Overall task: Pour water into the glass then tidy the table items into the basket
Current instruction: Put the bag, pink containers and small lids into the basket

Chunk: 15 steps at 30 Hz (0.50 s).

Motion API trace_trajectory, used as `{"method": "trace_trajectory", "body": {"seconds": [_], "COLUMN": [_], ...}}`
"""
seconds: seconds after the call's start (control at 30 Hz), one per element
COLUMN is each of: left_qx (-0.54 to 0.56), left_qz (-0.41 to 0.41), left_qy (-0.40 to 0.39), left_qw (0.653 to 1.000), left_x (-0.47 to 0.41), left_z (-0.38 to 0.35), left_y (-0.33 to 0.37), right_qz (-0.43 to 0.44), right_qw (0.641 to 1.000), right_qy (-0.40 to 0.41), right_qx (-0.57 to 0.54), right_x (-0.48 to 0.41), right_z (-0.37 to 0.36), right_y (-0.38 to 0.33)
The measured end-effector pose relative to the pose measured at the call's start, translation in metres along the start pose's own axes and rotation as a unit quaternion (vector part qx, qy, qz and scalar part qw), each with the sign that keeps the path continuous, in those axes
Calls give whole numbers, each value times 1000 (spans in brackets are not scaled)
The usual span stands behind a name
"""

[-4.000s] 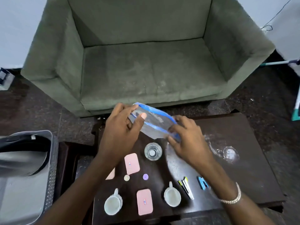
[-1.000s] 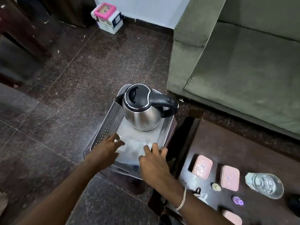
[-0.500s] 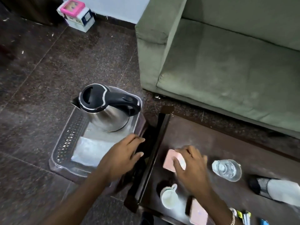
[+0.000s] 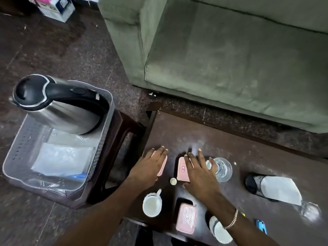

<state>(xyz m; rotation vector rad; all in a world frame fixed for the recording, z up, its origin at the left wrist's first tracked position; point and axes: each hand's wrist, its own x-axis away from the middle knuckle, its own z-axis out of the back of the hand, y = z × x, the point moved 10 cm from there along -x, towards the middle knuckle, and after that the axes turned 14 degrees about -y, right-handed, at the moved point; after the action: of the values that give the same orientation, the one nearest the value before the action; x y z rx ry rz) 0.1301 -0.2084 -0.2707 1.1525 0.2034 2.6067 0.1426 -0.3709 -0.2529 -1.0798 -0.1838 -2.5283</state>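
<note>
A grey perforated basket [image 4: 16,150] sits on a dark stool at the left. It holds a steel kettle [image 4: 58,112] and a folded clear plastic bag [image 4: 62,158]. On the dark table [image 4: 186,130] my left hand [image 4: 148,168] lies flat over a pink box [image 4: 163,166]. My right hand [image 4: 199,174] rests with spread fingers on a second pink box [image 4: 182,170]. Neither box is lifted. The glass [image 4: 222,168] with water stands just right of my right hand, touching its little finger. A third pink box [image 4: 186,218] lies near the front edge.
Two white cups [image 4: 152,205] [image 4: 221,232], a small cream disc [image 4: 173,181], a blue clip [image 4: 261,226] and a black mesh object with white paper [image 4: 266,188] also lie on the table. A green sofa [image 4: 221,50] stands behind it. The stool [image 4: 122,132] stands against the table's left end.
My left hand moved from the basket's edge onto the left pink box. My right hand now rests on the second pink box, beside the glass. The plastic bag stays in the basket.
</note>
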Motion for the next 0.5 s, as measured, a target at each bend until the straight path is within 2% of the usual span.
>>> {"method": "trace_trajectory", "body": {"seconds": [0.2, 0.4, 0.5], "left_qx": [-21, 26, 66], "left_qz": [41, -2, -35], "left_qy": [-1, 37, 85], "left_qw": [999, 999, 994], "left_x": [-12, 1, 35], "left_z": [-2, 9, 36], "left_y": [1, 2, -9], "right_qz": [1, 3, 15], "right_qw": [999, 1000, 997], "right_qy": [0, 19, 49], "right_qx": [38, -12, -64], "right_x": [-11, -3, 11], "right_z": [-6, -6, 14], "right_y": [9, 23, 19]}}
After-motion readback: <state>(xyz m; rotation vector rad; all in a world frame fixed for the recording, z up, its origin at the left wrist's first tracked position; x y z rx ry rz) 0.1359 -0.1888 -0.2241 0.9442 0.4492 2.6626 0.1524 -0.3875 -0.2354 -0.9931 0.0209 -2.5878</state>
